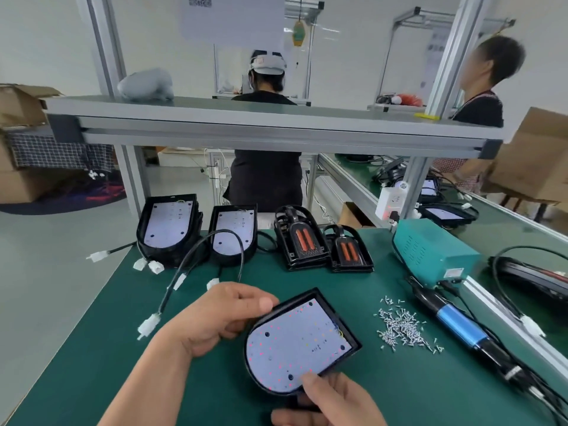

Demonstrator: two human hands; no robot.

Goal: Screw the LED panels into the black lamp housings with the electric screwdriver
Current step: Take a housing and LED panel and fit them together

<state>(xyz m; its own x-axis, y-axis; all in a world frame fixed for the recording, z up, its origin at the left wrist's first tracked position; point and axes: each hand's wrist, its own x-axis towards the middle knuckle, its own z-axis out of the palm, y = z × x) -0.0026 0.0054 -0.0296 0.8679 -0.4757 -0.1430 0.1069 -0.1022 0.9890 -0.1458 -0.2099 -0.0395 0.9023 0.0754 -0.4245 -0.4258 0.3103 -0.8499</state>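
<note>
No text, number or brand is legible. Marks noted, all unreadable:

- A QR-type code (199,0) on a white sheet (233,20), far beyond the fingers of the left hand (221,318).
- A yellow hanging tag (298,33) just right of that sheet.
- A small label (454,272) on the teal power box (430,250), well right of the fingers.
- Faint print on the LED panel (295,342) in the lamp housing (356,345), which the left hand and the right hand (335,401) grip.

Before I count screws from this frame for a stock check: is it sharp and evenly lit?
Head view: light soft and even, no harsh shadows; the screws are small and smear together, so uncountable; the LED panel shows coloured speckle; wide-angle distortion splays the frame posts outward.
</note>
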